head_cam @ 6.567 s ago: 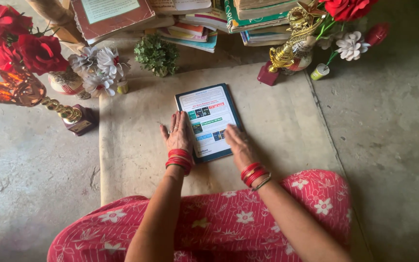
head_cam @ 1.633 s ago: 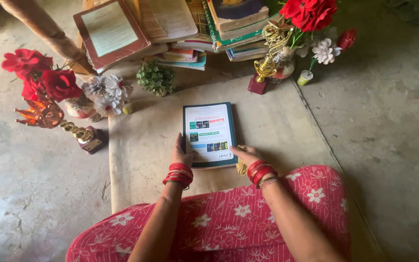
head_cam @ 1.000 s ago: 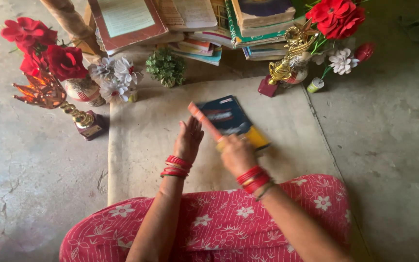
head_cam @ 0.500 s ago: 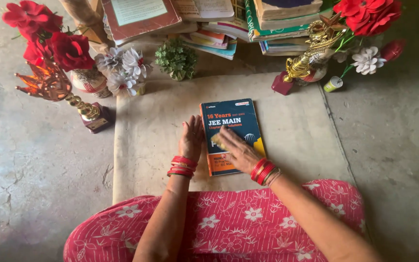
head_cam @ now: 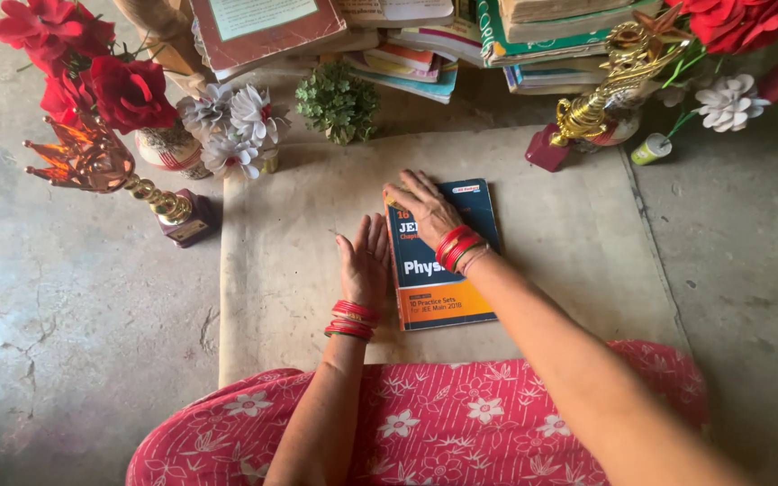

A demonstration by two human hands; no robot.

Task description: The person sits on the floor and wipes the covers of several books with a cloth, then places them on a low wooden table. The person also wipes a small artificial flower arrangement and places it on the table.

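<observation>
Resting on one book (head_cam: 443,270) — two hands, left hand (head_cam: 364,261), right hand (head_cam: 425,209).

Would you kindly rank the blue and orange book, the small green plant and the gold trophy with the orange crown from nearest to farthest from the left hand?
From the left hand, in the head view:
1. Blue and orange book: right beside the hand, on the mat.
2. Small green plant: straight ahead, past the mat's far edge.
3. Gold trophy with the orange crown: far left, on the concrete floor.
</observation>
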